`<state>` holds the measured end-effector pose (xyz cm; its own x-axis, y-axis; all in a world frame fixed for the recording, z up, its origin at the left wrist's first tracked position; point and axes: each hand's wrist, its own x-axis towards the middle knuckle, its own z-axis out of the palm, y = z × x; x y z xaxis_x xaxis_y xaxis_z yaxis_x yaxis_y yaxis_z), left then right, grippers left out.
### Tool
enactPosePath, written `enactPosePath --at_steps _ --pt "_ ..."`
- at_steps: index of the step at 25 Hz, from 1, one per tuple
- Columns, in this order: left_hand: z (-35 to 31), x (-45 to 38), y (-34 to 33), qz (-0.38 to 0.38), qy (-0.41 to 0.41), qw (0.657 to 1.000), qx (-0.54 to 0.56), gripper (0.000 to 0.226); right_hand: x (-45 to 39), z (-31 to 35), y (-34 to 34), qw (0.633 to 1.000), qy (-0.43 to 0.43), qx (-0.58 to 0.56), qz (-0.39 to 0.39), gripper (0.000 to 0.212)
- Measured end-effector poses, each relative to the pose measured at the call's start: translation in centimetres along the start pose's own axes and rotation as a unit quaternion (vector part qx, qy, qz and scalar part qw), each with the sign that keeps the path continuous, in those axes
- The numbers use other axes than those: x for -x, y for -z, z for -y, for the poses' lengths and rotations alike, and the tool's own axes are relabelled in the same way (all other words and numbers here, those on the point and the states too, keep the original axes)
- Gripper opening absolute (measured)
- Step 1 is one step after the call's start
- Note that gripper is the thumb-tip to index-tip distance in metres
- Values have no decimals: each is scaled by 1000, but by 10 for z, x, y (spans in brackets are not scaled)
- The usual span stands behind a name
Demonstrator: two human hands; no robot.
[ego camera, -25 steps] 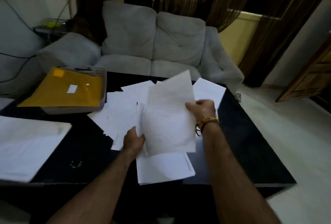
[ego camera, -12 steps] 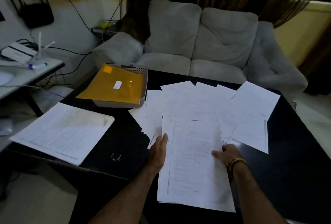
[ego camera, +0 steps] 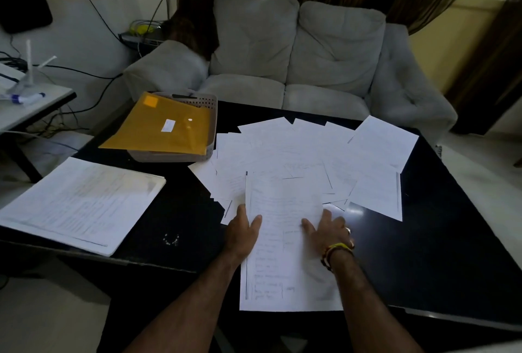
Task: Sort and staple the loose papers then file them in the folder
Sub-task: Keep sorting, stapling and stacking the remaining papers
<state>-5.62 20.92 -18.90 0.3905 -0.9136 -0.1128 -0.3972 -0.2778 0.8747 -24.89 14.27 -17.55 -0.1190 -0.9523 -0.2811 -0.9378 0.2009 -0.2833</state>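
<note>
A: What are the hands doing?

B: Both hands are lying flat on one sheet [ego camera: 285,254] of paper close to the person. The left hand [ego camera: 243,232] is resting on the sheet's left edge, with its fingers straight and spread. The right hand [ego camera: 327,232] is pressing on the right side, fingers also straight. Neither hand is grabbing anything.

A: Where is that sheet sitting?

B: It is lying on the black table [ego camera: 452,239], at the near edge. Its far end is covering part of the loose papers [ego camera: 296,152].

A: And the loose papers?

B: They are lying fanned out across the middle of the table, one over another, just past the hands.

A: Where is the folder?

B: The yellow folder [ego camera: 166,126] is lying on top of a grey basket [ego camera: 209,109] at the far left of the table, tilted, just beside the fanned papers.

A: Anything else on the table?

B: A neat stack of papers [ego camera: 82,203] is sitting at the left, well apart from the hands. It is hanging a little over the table's edge.

A: What is sitting behind the table?

B: A grey sofa [ego camera: 296,56].
</note>
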Motion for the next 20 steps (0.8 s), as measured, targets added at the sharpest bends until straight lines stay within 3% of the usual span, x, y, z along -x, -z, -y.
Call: enactPosePath --at_steps 5,9,11,13,15,20 --pt "-1 7 -1 -9 -8 1000 6 29 -8 -6 5 999 -4 -41 33 64" --pt "-5 12 0 -61 -5 996 72 26 -17 -10 12 992 7 -118 31 43" --pt "-6 9 6 -80 -15 993 89 25 -22 -8 18 984 2 -176 9 43" --pt "-6 -3 16 -100 -25 991 89 23 -24 4 25 985 -10 -160 -63 50" --pt "0 -20 31 -123 -27 991 46 20 -29 27 30 983 21 -140 -115 47" --pt "32 -45 48 -101 -44 985 -132 30 -59 103 18 976 111 -150 -116 45"
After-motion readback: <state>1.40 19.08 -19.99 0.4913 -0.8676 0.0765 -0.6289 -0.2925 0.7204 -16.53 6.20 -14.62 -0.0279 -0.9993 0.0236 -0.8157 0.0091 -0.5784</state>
